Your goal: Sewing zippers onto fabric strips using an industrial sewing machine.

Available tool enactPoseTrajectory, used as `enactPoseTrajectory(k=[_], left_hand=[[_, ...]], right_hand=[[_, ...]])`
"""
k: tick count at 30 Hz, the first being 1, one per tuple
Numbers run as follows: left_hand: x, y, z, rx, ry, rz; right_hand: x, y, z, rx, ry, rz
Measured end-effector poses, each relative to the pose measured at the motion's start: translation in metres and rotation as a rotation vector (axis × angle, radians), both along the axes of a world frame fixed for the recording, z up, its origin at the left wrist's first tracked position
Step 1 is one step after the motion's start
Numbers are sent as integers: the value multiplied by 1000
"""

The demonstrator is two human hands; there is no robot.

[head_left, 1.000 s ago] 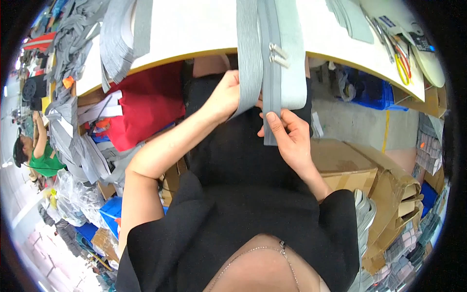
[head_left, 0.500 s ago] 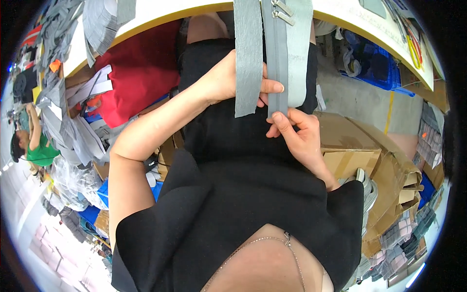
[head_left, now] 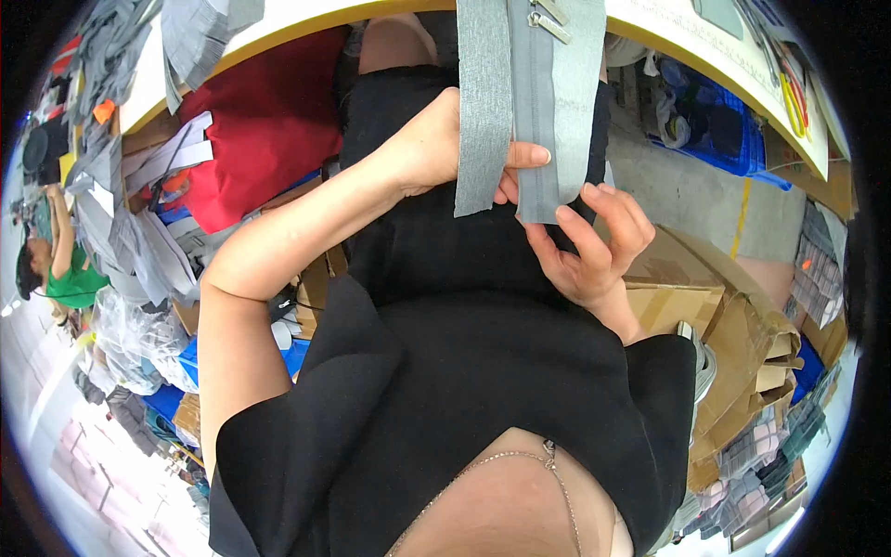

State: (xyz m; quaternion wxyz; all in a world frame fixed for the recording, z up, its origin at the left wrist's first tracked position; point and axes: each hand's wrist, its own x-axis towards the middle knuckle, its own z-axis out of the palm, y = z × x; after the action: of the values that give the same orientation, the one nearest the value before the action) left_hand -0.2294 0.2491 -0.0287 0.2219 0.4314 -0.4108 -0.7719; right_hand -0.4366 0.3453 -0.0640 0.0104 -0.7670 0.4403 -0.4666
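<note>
Fingers (head_left: 531,155) of the left hand (head_left: 429,148) pinch a gray zipper (head_left: 535,102) (two metal pulls (head_left: 550,22) attached) hanging past the near edge of the table (head_left: 306,9), while the right hand (head_left: 599,246) spreads loosely at the zipper's lower end, contact unclear

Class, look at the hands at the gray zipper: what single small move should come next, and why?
Probably the right hand should pinch the lower end of the gray zipper lightly, to steady it. That hand stands open by this end, and whether it touches is unclear, while the left hand has its thumb across the zipper just above.
</note>
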Motion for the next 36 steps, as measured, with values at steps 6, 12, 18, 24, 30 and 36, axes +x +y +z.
enactPoseTrajectory(k=[6,12,18,24,30,36], left_hand=[[2,0,-1,23,38,4],[5,-2,-1,25,44,-5],[7,-5,-1,-13,72,-49],[1,-14,-5,-119,-30,229],[2,-20,-4,-70,-29,258],[5,-20,-5,-18,33,257]], right_hand=[[-3,-7,3,-16,186,38],[-2,-13,7,-77,224,68],[-6,-17,13,-66,295,137],[-6,-20,19,-40,292,168],[-7,-20,29,12,293,196],[-3,-25,31,0,299,204]])
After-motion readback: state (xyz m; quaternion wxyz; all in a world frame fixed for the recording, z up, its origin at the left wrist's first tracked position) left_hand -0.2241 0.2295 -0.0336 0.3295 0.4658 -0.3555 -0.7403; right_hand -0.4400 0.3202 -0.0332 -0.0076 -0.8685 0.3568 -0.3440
